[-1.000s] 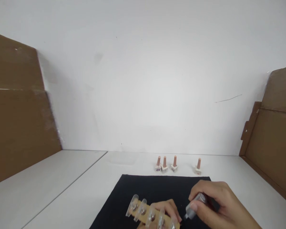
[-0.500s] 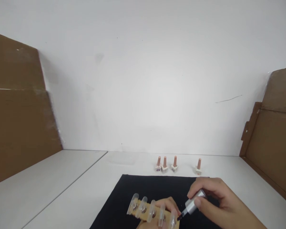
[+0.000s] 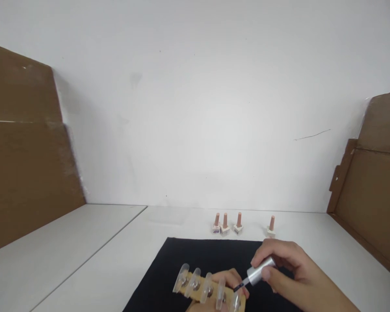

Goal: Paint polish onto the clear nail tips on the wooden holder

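Note:
My left hand (image 3: 225, 284) grips a tan wooden strip (image 3: 211, 292) that carries several clear false nail tips, held low over a black mat (image 3: 198, 260). My right hand (image 3: 289, 271) pinches a silver-capped polish brush (image 3: 255, 275), its dark tip touching the rightmost nail tip (image 3: 236, 299) on the strip. Both hands are closed, and the bottom edge of the picture cuts off the left one.
Three pink-capped polish bottles (image 3: 225, 224) stand in a cluster behind the mat, and a fourth (image 3: 271, 226) stands apart to their right. Brown cardboard panels (image 3: 26, 147) (image 3: 373, 186) flank the white table (image 3: 84, 251). A white wall rises behind.
My right hand has lifted and shifted left, bringing the brush tip onto the rightmost nail tip. The strip in my left hand has barely moved.

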Tool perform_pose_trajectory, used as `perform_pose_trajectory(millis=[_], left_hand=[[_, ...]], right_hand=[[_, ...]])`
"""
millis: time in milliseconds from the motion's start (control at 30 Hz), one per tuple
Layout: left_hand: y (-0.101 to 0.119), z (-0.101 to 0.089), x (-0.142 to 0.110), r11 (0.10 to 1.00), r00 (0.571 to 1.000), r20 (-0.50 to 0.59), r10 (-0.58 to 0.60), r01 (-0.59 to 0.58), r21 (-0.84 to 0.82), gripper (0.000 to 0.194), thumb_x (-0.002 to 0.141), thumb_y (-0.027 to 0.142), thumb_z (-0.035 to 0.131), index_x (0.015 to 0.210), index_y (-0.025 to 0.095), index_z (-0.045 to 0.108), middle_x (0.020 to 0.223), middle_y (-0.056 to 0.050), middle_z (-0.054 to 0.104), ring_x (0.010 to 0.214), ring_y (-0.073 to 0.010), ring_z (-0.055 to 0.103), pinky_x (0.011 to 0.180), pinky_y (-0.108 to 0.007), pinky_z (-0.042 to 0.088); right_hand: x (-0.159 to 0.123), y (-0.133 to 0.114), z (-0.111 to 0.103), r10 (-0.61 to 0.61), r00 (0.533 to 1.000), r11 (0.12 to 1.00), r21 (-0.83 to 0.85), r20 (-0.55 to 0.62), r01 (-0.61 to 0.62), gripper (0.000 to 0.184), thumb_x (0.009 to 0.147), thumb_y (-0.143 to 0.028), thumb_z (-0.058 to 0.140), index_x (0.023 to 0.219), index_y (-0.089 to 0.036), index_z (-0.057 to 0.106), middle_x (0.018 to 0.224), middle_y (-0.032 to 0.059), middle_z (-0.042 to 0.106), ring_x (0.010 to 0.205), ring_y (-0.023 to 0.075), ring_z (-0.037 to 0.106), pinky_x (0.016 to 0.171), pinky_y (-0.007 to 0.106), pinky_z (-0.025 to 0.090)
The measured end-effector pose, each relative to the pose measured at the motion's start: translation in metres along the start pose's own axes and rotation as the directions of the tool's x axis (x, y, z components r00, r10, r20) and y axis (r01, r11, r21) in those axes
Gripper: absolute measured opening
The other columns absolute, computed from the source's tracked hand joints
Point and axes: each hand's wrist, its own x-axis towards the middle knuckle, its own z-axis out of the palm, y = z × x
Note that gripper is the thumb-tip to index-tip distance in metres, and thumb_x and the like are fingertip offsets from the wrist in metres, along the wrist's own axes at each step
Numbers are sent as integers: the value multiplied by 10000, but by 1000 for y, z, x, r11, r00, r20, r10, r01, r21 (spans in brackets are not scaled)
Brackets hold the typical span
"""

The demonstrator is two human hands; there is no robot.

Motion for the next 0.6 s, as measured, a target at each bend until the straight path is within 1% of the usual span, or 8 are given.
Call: perform_pose_trajectory(millis=[67, 267, 367, 433, 533, 600], left_hand=[[-3, -3, 1, 999, 999, 41, 26, -27, 23, 239, 603, 417, 775, 755, 233, 767, 691, -5, 597, 577, -83, 509, 622, -221, 399], [-6, -7, 1, 997, 994, 94, 63, -66, 28, 223, 643, 396, 750, 807, 246, 755, 707, 7, 584, 586, -69, 486, 672, -202, 415], [-6, -8, 0, 999, 996, 76, 45, -47, 19, 234, 624, 404, 761, 777, 227, 754, 700, 6, 574, 578, -67, 482, 656, -198, 414], [-6, -8, 1, 999, 998, 60, 29, -29, 13, 274, 600, 435, 768, 758, 212, 754, 704, -4, 581, 583, -78, 500, 648, -209, 421], [-8, -10, 2, 999, 997, 70, 41, -43, 34, 283, 588, 447, 771, 747, 212, 757, 712, -21, 602, 594, -98, 527, 651, -231, 438], [-9, -9, 3, 999, 997, 69, 42, -44, 30, 272, 595, 437, 769, 750, 213, 757, 711, -21, 597, 592, -100, 523, 659, -240, 441]], right_hand=[[-1, 2, -2, -3, 1000, 1000, -11, -6, 3, 146, 763, -291, 562, 825, -232, 680, 752, 0, 571, 610, 140, 463, 606, 292, 380], [2, 3, -4, 34, 995, 998, -54, 94, -29, 202, 783, -346, 538, 842, -223, 687, 802, 31, 585, 676, 175, 475, 613, 311, 424], [2, 4, -5, 21, 997, 990, -138, 74, -10, 189, 785, -317, 527, 839, -243, 692, 825, 31, 605, 698, 184, 508, 638, 317, 427], [1, 5, -7, 14, 999, 984, -176, 48, -5, 192, 783, -301, 518, 844, -253, 693, 823, 34, 606, 727, 201, 531, 657, 328, 433], [-1, 6, -9, 37, 999, 985, -168, 6, -36, 202, 782, -339, 518, 850, -265, 694, 818, 33, 603, 746, 213, 540, 675, 338, 442], [-1, 4, -8, 23, 1000, 989, -147, -2, -23, 195, 779, -332, 521, 840, -267, 695, 834, 29, 610, 746, 204, 547, 676, 325, 446]])
